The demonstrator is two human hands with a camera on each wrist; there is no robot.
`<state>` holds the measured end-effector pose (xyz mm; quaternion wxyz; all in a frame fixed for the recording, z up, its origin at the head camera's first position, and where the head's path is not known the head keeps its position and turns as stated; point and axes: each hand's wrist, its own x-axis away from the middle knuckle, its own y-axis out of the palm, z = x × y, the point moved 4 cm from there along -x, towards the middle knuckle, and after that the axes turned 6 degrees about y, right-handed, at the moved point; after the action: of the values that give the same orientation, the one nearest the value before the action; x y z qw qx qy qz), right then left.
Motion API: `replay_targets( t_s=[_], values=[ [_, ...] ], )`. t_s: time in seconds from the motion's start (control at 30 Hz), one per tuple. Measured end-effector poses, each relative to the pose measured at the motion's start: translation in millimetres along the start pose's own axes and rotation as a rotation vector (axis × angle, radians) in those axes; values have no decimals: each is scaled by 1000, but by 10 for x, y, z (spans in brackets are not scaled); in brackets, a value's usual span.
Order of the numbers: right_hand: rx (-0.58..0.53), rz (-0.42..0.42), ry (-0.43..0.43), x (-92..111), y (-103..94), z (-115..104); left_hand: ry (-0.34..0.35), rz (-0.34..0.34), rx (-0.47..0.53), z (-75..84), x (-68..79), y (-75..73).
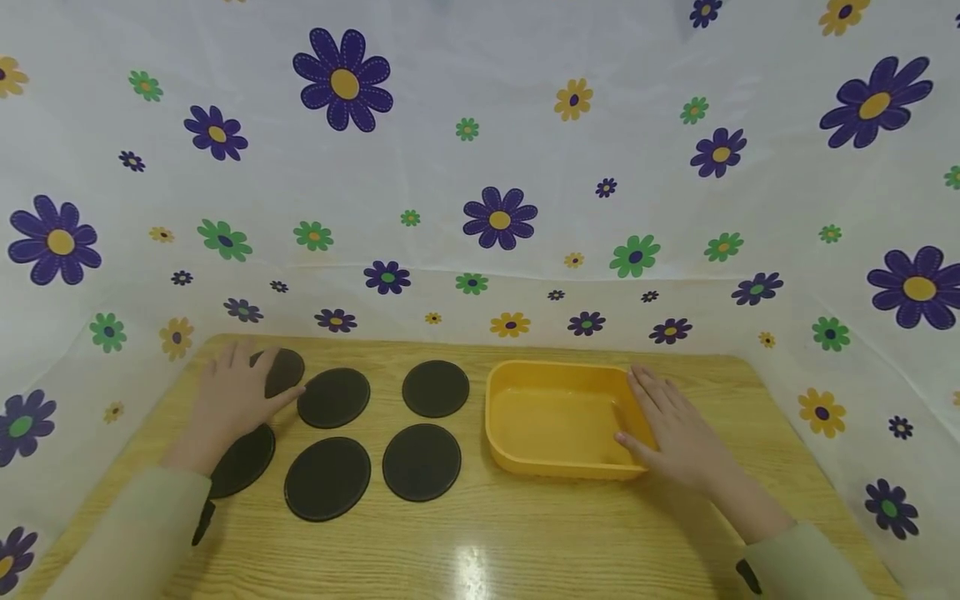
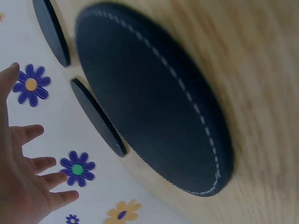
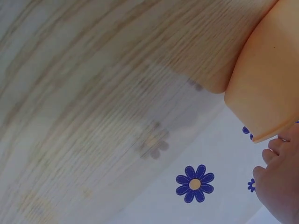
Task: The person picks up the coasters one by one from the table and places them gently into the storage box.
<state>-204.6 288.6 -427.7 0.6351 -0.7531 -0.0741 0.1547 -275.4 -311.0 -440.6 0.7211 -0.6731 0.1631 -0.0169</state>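
Several round black coasters [image 1: 327, 479] lie on the table in two rows; the left wrist view shows pale stitching round the edge of one coaster [image 2: 149, 98]. My left hand [image 1: 238, 396] is over the leftmost ones, its fingers spread and thumb pointing right, with nothing in its grasp. It partly hides the far-left coaster [image 1: 285, 373] and the near-left coaster [image 1: 246, 460]. To the right stands a yellow rectangular tray [image 1: 566, 469] with raised walls. At its right rim is my right hand [image 1: 678, 429], fingers extended along the rim and thumb reaching over the inside.
The wood-grain table [image 1: 480, 542] is enclosed at the back and sides by a white sheet [image 1: 420, 167] printed with purple, green and yellow flowers. Bare wood stretches along the front of the table. The tray's inside shows no contents.
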Motion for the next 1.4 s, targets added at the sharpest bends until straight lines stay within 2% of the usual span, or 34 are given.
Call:
replay_targets(
  t_s=[0.1, 0.33, 0.63, 0.93, 1.2, 1.4],
  values=[
    [-5, -18, 10, -17, -5, 13, -12, -25, 5, -82, -61, 39],
    [-35, -64, 34, -48, 17, 30, -17, -155, 61, -314, -191, 170],
    [-57, -75, 32, -75, 48, 11, -46, -271, 90, -385, -235, 256],
    [-75, -125, 72, -117, 68, 8, -31, -314, 107, -374, -332, 408],
    [-104, -131, 72, -135, 52, -44, -17, -358, 126, -342, -370, 418],
    [-94, -134, 79, -150, 80, -56, -16, -352, 118, -361, -370, 447]
  ],
)
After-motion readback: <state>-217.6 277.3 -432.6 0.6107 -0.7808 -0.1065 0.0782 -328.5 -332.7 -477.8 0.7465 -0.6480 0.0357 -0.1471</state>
